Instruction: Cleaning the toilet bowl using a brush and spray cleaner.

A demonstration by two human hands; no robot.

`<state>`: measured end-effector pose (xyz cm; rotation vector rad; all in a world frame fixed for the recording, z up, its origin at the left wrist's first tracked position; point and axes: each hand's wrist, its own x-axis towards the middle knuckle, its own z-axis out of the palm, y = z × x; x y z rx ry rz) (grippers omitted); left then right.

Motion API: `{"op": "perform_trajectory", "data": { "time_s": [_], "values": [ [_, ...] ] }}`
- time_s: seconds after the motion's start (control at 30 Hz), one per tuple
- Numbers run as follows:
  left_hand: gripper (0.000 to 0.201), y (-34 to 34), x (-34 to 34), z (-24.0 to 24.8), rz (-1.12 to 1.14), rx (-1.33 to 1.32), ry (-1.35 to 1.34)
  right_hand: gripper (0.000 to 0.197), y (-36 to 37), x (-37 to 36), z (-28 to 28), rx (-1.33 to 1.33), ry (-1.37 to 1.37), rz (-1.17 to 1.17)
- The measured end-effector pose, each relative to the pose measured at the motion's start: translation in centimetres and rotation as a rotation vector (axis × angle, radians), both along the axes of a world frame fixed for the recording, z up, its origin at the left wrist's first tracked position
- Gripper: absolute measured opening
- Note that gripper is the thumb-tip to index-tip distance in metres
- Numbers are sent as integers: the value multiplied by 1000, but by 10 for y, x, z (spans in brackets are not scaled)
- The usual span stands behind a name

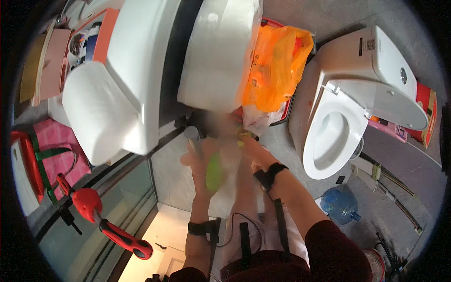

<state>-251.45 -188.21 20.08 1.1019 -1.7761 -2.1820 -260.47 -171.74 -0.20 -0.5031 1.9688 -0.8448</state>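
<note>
In the middle, a smeared patch hides part of both hands. My left hand (191, 159) is closed around a grey cylindrical object (192, 134), whose exact kind is unclear. Beside that hand is a blurred bright green object (214, 173), and I cannot tell whether the hand touches it. My right hand (251, 148) is closed, with a small yellow piece (241, 137) at its fingertips. What that piece is does not show. Just beyond the right hand lies a whitish plastic bag (259, 121), and past it an orange plastic bag (272, 70) in a red-rimmed bin (288, 109).
A large white plastic-wrapped pack (218, 56) stands ahead, next to a white sink (136, 61). At right is a toilet (307, 152) with its lid raised. A blue water jug (339, 205) lies on the floor. A red-and-black handled tool (124, 239) is at lower left.
</note>
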Motion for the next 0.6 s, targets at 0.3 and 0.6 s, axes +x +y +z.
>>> {"op": "perform_trajectory", "data": {
  "time_s": [0.3, 0.6],
  "values": [
    [56, 6, 128, -13, -202, -508, -37, 76, -6, 61, -23, 191, 361, 209],
    [70, 21, 277, -36, 434, 209, 81, 73, -19, 134, -5, 332, 260, 345]
  ]
}}
